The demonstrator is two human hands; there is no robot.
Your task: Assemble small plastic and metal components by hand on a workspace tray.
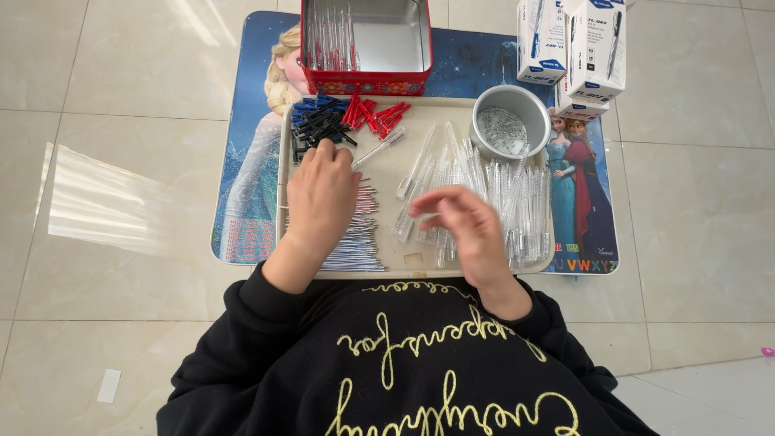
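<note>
My left hand (pixel 321 194) rests palm down on the beige tray (pixel 420 272), fingertips at a pile of black and blue pen caps (pixel 316 119), and it seems to pinch a clear pen barrel (pixel 379 147) that sticks out to the right. Under that wrist lies a stack of pen refills (pixel 357 241). My right hand (pixel 462 222) hovers, blurred, over a heap of clear pen barrels (pixel 492 186), fingers curled; whether it holds anything I cannot tell. Red caps (pixel 375 115) lie at the tray's far edge.
A red tin (pixel 365 82) with several assembled pens stands behind the tray. A round metal bowl (pixel 510 103) holding small springs sits at the tray's far right. White pen boxes (pixel 571 44) stand beyond it. All sit on a low cartoon-printed table (pixel 246 202) over a tiled floor.
</note>
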